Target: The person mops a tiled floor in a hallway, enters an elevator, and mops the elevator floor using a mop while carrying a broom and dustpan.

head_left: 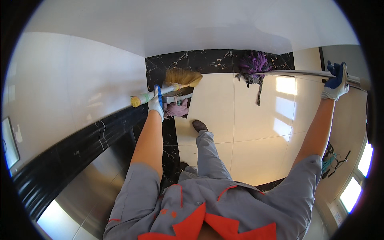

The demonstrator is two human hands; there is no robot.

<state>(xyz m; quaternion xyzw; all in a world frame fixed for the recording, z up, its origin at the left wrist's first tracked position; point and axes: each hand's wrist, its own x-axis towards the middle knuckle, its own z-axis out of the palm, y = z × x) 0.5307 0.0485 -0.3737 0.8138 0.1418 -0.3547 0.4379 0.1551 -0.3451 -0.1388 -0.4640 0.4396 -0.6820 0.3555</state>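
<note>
My left hand (156, 102), in a white and blue work glove, grips the light handle of a straw broom (183, 78). A yellow end of that handle sticks out to the left of the glove. Right beside the hand lie a pink cloth (176, 109) and a grey object with a pale handle (183, 97), partly hidden. At the far right my gloved right hand (336, 81) is around the metal pole (295, 73) of a mop. The mop's purple and grey strip head (254, 64) rests on the floor by the wall.
Glossy walls (99, 72) stand ahead and left, with a black marble-look border (210, 61) along the floor. Cream tiles (210, 99) lie before me. A dark panel edge (90, 132) runs down the left. Bright windows (351, 193) and a bicycle-like object (334, 160) show at right.
</note>
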